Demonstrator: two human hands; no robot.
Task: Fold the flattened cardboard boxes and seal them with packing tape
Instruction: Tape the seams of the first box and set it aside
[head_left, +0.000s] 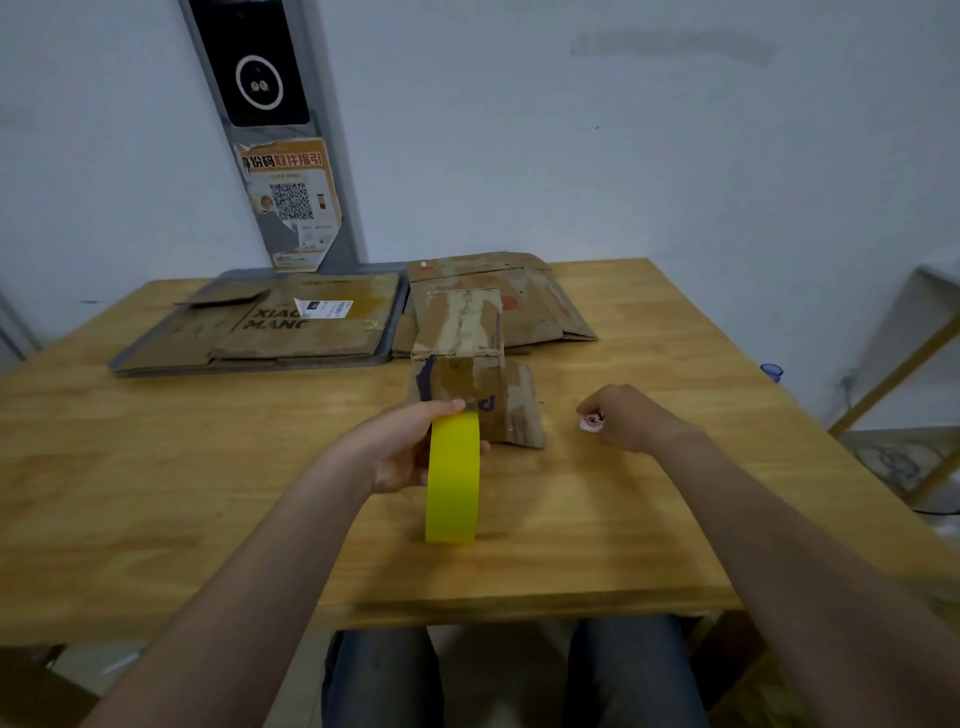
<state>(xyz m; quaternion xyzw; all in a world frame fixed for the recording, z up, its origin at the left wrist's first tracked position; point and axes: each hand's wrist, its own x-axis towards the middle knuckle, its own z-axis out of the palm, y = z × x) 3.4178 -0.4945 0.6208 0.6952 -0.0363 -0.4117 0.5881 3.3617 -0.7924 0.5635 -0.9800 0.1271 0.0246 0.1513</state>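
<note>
From the head camera, the left hand (399, 448) grips a bright yellow tape roll (453, 480) that stands on edge on the wooden table (156, 467), thumb on top and fingers behind. Just beyond the roll sits a small folded box (467, 371), worn brown cardboard with torn old tape, purple print and one flap splayed out to the right. The right hand (626, 418) hovers beside the box, curled into a fist with nothing in it. Flattened boxes (291, 327) lie on a grey tray (122, 364) at the table's far edge.
</note>
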